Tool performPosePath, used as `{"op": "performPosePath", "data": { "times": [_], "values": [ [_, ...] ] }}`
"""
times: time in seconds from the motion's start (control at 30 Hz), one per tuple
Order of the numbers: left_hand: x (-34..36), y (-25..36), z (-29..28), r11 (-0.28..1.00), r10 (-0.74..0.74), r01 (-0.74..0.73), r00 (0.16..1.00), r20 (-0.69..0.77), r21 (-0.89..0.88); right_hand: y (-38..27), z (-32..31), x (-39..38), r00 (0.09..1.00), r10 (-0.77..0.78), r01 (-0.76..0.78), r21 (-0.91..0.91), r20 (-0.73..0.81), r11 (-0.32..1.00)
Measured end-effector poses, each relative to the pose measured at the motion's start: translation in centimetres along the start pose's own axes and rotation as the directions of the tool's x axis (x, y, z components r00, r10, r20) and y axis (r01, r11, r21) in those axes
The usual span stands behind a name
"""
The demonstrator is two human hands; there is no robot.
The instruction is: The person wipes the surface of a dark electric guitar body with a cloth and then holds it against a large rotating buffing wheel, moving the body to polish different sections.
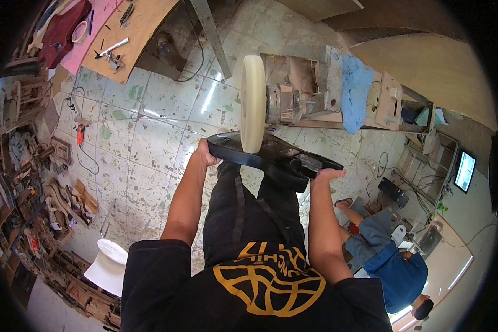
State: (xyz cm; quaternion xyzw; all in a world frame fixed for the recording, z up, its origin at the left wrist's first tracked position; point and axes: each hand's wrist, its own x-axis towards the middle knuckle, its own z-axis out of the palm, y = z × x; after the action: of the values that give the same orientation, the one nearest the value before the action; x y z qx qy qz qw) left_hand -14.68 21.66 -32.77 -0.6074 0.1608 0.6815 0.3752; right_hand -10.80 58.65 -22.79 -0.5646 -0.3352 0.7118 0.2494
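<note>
A glossy black guitar body (238,157) is held up in front of me, under a pale buffing wheel (253,105). The wheel's lower rim meets or nearly meets its upper face; I cannot tell which. My left hand (206,152) grips the body's left end, its fingers partly hidden by the edge. At the other end, my right hand (327,176) holds the body near its narrow tip, the palm against the edge. The wheel sits on the shaft of a dusty motor (285,102) just beyond the guitar body.
A blue cloth (357,91) hangs over the machine's frame. At far left stands a wooden table (130,41) with tools. A corded orange tool (80,134) lies on the spattered floor. A white chair (108,265) is at lower left, and a person in blue (395,271) is at right.
</note>
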Motion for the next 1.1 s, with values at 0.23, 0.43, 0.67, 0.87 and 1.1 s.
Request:
{"op": "performPosePath", "data": {
  "times": [0.23,0.43,0.67,0.87,1.1],
  "values": [
    [0.1,-0.2,0.4,1.0,0.009,-0.009,0.999,-0.037,0.011,-1.2,3.7,-3.9,0.975,-0.159,0.159,-0.013,-0.156,0.987],
    [-0.5,-1.6,1.9,1.0,-0.01,0.01,1.0,-0.008,0.021,-2.5,1.6,-2.0,0.955,-0.192,0.174,-0.094,-0.227,0.98],
    [0.1,-4.3,4.5,0.999,-0.052,0.052,0.998,0.033,0.015,-5.4,-3.8,3.2,0.926,-0.332,0.316,-0.112,-0.179,0.942],
    [-2.7,-6.8,7.8,0.995,-0.001,0.002,1.0,-0.001,0.1,-7.7,-9.9,8.4,0.889,-0.353,0.312,-0.176,-0.293,0.933],
    [-2.6,-8.9,7.7,0.993,-0.066,0.042,0.972,0.225,0.112,-11.0,-17.4,12.6,0.871,-0.293,0.239,-0.181,-0.395,0.954]
  ]
}}
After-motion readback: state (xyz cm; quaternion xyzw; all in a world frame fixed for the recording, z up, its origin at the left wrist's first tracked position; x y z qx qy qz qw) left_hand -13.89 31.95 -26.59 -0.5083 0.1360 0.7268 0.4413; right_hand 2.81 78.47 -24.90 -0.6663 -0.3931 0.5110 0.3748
